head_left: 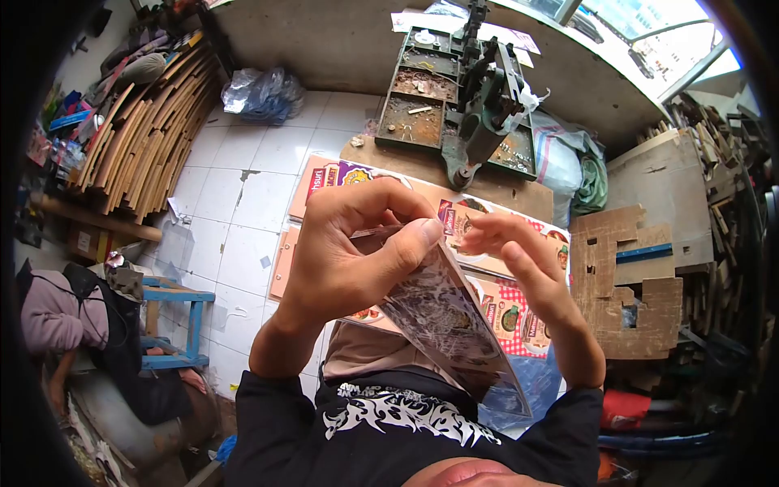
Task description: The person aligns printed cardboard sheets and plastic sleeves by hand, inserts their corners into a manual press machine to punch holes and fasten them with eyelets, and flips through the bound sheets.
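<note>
My left hand (349, 252) pinches the upper corner of a thin, flat panel (454, 325) between thumb and bent fingers. The panel slants down toward my lap, and the face I see is dark with a pale, streaky, marbled look. To its right is my right hand (523, 264), its fingers half bent and apart, holding nothing I can see. Beyond both hands lie printed boards (324, 180) with food pictures and brand lettering. At the far end of these boards stands a dark green bench machine (483, 122), with compartment trays at its sides.
Wooden strips (154, 130) are stacked at the left wall, near a blue stool frame (195, 325). Another person's sleeve (61, 312) shows at the left edge. Cut-out brown boards (608, 300) lean at the right. Clear plastic bags (264, 93) lie at the back wall.
</note>
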`<state>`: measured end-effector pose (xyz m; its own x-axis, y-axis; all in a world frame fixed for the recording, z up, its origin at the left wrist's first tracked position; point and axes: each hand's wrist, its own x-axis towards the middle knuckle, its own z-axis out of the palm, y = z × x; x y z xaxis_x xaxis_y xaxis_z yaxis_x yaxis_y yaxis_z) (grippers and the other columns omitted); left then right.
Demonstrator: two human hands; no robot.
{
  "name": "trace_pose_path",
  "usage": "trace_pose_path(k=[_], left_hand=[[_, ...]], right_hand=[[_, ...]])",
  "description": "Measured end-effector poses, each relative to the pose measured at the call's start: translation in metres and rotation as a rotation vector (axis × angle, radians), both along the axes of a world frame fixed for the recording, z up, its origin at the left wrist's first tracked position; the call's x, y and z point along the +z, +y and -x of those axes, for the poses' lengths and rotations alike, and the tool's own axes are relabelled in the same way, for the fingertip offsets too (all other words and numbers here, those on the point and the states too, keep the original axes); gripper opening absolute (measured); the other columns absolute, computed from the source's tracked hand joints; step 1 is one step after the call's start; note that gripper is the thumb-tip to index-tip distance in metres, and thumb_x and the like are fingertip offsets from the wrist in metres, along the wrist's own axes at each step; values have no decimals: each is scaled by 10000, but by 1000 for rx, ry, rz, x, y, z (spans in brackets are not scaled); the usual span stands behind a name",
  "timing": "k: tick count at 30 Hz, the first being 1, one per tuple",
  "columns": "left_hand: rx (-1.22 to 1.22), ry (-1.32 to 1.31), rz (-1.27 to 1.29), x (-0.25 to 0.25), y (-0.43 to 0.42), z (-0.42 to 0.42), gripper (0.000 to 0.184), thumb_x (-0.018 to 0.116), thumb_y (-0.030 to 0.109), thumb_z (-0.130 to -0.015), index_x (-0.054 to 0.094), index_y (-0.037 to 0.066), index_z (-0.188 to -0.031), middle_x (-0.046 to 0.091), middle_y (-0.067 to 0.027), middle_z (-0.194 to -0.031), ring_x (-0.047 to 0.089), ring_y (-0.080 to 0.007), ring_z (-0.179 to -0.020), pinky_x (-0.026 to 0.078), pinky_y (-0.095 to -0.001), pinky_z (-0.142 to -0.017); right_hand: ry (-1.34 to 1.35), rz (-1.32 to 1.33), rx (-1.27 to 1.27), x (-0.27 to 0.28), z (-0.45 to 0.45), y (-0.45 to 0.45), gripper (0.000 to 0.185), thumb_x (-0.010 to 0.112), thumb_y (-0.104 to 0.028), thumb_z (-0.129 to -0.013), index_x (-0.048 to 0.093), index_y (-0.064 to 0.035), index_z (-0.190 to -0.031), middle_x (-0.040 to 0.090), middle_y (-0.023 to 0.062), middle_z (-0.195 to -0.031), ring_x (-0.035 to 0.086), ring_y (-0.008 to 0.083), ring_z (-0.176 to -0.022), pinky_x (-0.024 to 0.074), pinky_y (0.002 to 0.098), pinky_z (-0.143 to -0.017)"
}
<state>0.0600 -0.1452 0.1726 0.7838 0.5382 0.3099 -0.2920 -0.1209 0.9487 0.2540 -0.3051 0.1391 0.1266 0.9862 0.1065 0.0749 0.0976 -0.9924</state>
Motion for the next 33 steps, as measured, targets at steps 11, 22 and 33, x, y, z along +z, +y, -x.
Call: trace_pose_path(k=[11,22,33], left_hand=[[-24,0,93,11,-8,-8,93,650,43,-899,656,-40,-942,696,-86,-867,656,-97,-790,530,-237,-706],[38,58,-33,7,-7,-8,97,667,12,-888,666,-44,-967,705,-106,-868,669,-119,-805,533,-247,-747],[-39,108,-77,13,-5,-12,123,669,-12,-866,661,-49,-983,701,-88,-879,659,-108,-832,526,-246,-768]], right_hand=[[-710,-360,-126,70,25,31,253,786,-103,-785,671,24,-971,680,115,-833,682,172,-738,536,273,-661],[-523,-47,-139,87,30,35,139,716,-89,-841,703,25,-918,700,97,-719,651,85,-618,515,239,-560],[-232,135,-87,83,16,32,176,648,-87,-875,692,70,-941,694,87,-727,628,69,-681,500,235,-586]])
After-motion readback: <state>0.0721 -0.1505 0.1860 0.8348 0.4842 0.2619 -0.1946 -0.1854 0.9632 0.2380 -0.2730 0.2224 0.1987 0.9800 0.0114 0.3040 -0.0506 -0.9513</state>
